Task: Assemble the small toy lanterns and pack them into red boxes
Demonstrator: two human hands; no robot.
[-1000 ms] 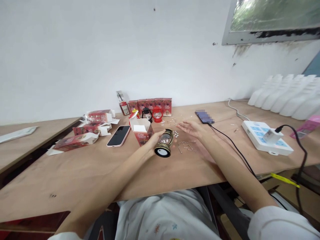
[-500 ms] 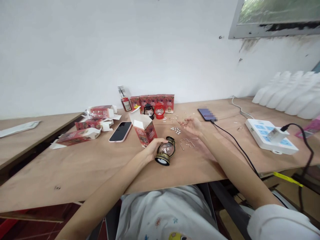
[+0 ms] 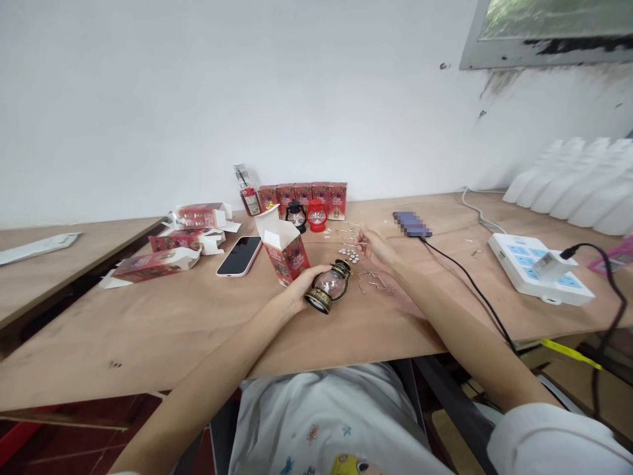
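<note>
My left hand (image 3: 305, 285) is wrapped round a small bronze-coloured lantern (image 3: 330, 285) with a clear globe, held tilted above the table with its base toward me. To the right, my right hand (image 3: 374, 248) pinches a thin bent metal wire (image 3: 350, 245). Several silver button cells (image 3: 350, 256) lie just below those fingers. More bent wires (image 3: 376, 282) are on the table under my right wrist. An open red box (image 3: 287, 257) stands behind my left hand. Farther back are a black lantern (image 3: 296, 216) and a red lantern (image 3: 317, 216).
Several closed red boxes (image 3: 321, 196) line the wall beside a bottle (image 3: 249, 197). Opened boxes (image 3: 158, 264) lie at the left, near a phone (image 3: 239, 256). Rightward are another phone (image 3: 412, 224) on a cable, a white power strip (image 3: 519, 254) and white plastic bottles (image 3: 568, 181).
My right hand has shifted slightly left, and its fingers have closed on a wire. The lantern in my left hand has turned, showing less of its underside.
</note>
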